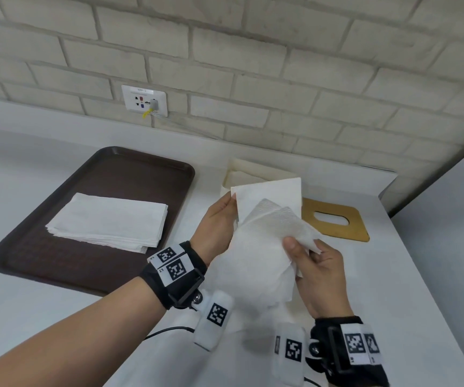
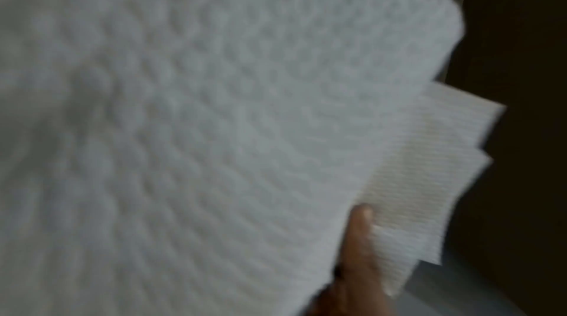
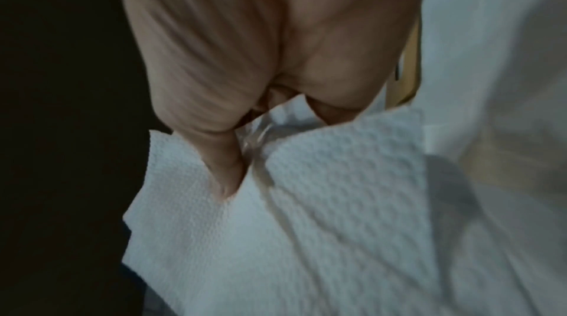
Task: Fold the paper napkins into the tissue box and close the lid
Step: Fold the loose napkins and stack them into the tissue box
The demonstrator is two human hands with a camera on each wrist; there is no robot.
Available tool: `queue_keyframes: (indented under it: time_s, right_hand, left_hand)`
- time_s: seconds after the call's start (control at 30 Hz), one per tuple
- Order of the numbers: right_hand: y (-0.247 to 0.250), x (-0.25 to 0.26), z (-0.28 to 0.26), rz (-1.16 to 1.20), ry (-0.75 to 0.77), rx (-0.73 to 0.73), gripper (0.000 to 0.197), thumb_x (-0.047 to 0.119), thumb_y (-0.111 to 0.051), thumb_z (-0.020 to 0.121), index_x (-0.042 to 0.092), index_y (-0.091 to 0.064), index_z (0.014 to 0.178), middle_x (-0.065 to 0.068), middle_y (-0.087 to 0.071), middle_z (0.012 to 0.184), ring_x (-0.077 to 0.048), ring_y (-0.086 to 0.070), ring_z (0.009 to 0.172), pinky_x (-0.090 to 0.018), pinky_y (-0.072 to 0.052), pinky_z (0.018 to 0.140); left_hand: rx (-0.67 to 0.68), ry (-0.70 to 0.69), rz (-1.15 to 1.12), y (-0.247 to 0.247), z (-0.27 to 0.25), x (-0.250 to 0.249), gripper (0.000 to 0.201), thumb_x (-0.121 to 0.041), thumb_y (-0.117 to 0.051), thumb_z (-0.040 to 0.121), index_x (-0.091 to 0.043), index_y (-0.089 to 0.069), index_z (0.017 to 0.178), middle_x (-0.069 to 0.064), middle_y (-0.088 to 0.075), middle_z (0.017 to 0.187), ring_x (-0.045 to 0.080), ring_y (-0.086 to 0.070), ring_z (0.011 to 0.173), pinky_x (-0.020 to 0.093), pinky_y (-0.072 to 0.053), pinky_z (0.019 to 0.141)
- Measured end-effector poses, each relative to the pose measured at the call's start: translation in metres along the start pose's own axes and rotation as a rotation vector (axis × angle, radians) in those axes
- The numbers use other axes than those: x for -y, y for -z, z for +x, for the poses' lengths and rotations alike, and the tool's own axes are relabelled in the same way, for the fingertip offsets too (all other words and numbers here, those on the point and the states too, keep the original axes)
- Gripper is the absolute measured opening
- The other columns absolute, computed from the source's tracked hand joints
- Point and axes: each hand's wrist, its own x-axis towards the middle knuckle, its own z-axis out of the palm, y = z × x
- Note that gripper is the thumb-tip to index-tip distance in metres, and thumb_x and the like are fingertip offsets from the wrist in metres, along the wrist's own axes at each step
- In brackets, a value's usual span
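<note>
The white surface (image 1: 392, 275) carries a brown tray (image 1: 141, 174), the landmark here. On the tray lies a stack of folded napkins (image 1: 110, 222). Right of the tray stands the cream tissue box (image 1: 242, 170), open, and beyond it the wooden lid (image 1: 334, 219) lies flat on the surface. Right of the tray and in front of the box, both hands hold napkins (image 1: 261, 241) in the air. The left hand (image 1: 216, 224) pinches a smooth folded sheet at its edge; the right hand (image 1: 317, 277) pinches an embossed sheet's corner between thumb and fingers (image 3: 227, 171). I judge this paper light, limp and easily torn or creased, so it is best held at corners or along a fold, with little force.
</note>
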Motion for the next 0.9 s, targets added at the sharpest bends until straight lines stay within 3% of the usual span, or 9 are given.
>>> queue_keyframes:
  time_s: [0.13,0.27,0.3,0.33,0.37,0.4,0.47,0.67,0.9]
  right_hand:
    - [-0.003,-0.008,-0.002,-0.034,-0.017,-0.032,0.021,0.028,-0.075,0.082,0.030,-0.082,0.102,-0.006,-0.078,0.113,-0.027,-0.072,0.112,-0.062,-0.049,0.105]
    - [-0.004,-0.007,0.000,-0.027,-0.022,-0.042,0.020,0.025,-0.074,0.083,0.030,-0.082,0.101,-0.005,-0.078,0.113,-0.026,-0.072,0.112,-0.058,-0.049,0.107]
    - [-0.004,-0.007,0.000,-0.028,-0.023,-0.047,0.020,0.025,-0.074,0.083,0.030,-0.082,0.101,-0.005,-0.078,0.112,-0.026,-0.072,0.112,-0.058,-0.049,0.107]
    - [-0.004,-0.007,0.000,-0.028,-0.023,-0.051,0.020,0.025,-0.074,0.083,0.030,-0.082,0.101,-0.005,-0.078,0.112,-0.025,-0.072,0.112,-0.057,-0.049,0.107]
    - [-0.004,-0.007,0.001,-0.027,-0.024,-0.054,0.020,0.025,-0.074,0.083,0.030,-0.083,0.100,-0.005,-0.078,0.112,-0.025,-0.072,0.112,-0.057,-0.049,0.107]
    - [-0.004,-0.007,0.001,-0.028,-0.025,-0.056,0.020,0.025,-0.074,0.083,0.029,-0.083,0.100,-0.005,-0.078,0.113,-0.025,-0.072,0.112,-0.057,-0.049,0.107]
    - [-0.004,-0.007,0.001,-0.031,-0.025,-0.058,0.020,0.025,-0.074,0.083,0.028,-0.082,0.100,-0.005,-0.078,0.113,-0.025,-0.072,0.112,-0.057,-0.049,0.107]
    - [-0.004,-0.007,0.000,-0.074,-0.012,-0.048,0.020,0.028,-0.073,0.084,0.035,-0.082,0.100,-0.002,-0.078,0.112,-0.022,-0.072,0.111,-0.057,-0.051,0.105]
    - [0.021,0.009,-0.008,-0.102,0.014,-0.140,0.018,0.029,-0.073,0.086,0.034,-0.081,0.101,0.000,-0.079,0.110,-0.021,-0.074,0.107,-0.059,-0.052,0.102]
  left_hand:
    - [-0.013,0.009,0.032,0.001,-0.001,0.000,0.033,-0.022,-0.036,0.114,-0.028,-0.068,0.114,-0.023,-0.078,0.094,-0.011,-0.070,0.091,0.005,-0.048,0.076]
    - [0.022,-0.005,0.049,-0.003,-0.010,-0.011,0.051,-0.035,-0.034,0.114,0.001,-0.065,0.130,-0.001,-0.078,0.101,0.008,-0.071,0.106,0.020,-0.054,0.077]
    - [0.020,0.020,0.055,-0.004,-0.013,-0.015,0.060,-0.039,-0.032,0.113,0.011,-0.059,0.134,0.006,-0.074,0.092,0.017,-0.072,0.100,0.034,-0.053,0.073]
    - [0.008,0.026,0.060,-0.006,-0.012,-0.015,0.061,-0.041,-0.031,0.113,0.008,-0.061,0.133,0.005,-0.074,0.084,0.002,-0.070,0.064,0.038,-0.052,0.069]
    - [0.003,0.014,0.069,-0.007,-0.011,-0.015,0.057,-0.043,-0.032,0.112,0.000,-0.061,0.136,0.014,-0.070,0.090,0.022,-0.040,0.100,0.039,-0.055,0.075]
    - [0.003,-0.006,0.081,-0.006,-0.009,-0.012,0.050,-0.045,-0.037,0.111,-0.011,-0.068,0.131,0.013,-0.076,0.097,0.020,-0.074,0.099,0.038,-0.057,0.088]
    - [-0.006,-0.018,0.108,-0.001,-0.005,-0.004,0.038,-0.048,-0.051,0.105,-0.021,-0.071,0.123,0.002,-0.078,0.117,0.020,-0.072,0.114,0.043,-0.051,0.106]
    - [-0.061,-0.053,0.146,0.000,-0.001,0.004,0.028,-0.027,-0.046,0.111,-0.020,-0.072,0.119,0.004,-0.078,0.114,0.012,-0.073,0.101,0.025,-0.056,0.090]
    - [-0.157,-0.070,-0.071,0.013,0.013,-0.003,0.030,-0.019,-0.042,0.113,-0.008,-0.067,0.124,0.012,-0.076,0.119,0.025,-0.072,0.111,0.043,-0.054,0.099]
